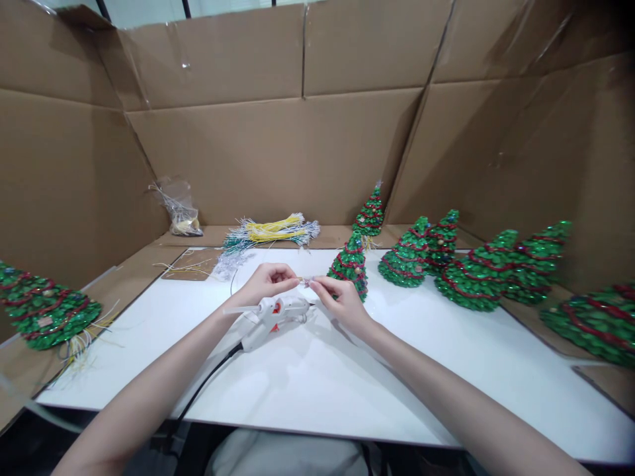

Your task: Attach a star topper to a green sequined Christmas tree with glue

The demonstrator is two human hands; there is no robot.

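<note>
My left hand [268, 280] and my right hand [343, 301] meet over the middle of the white table, both closed in a pinch. Between their fingertips is a small shiny piece [306, 282] with a yellowish end, too small to name. Just below the hands a white hot glue gun [265, 322] rests on the table, a clear glue stick [239, 309] poking from its back. Right behind my right hand stands a small green Christmas tree [351, 261] with red garland.
Several more Christmas trees [471, 274] stand at the right, and one tree [47, 311] with loose wires at the left. Behind lie wire bundles [272, 233], clear small pieces [231, 264] and a plastic bag [181, 208]. Cardboard walls [238, 152] surround the white table [317, 383]. A black cord [208, 377] crosses the front edge.
</note>
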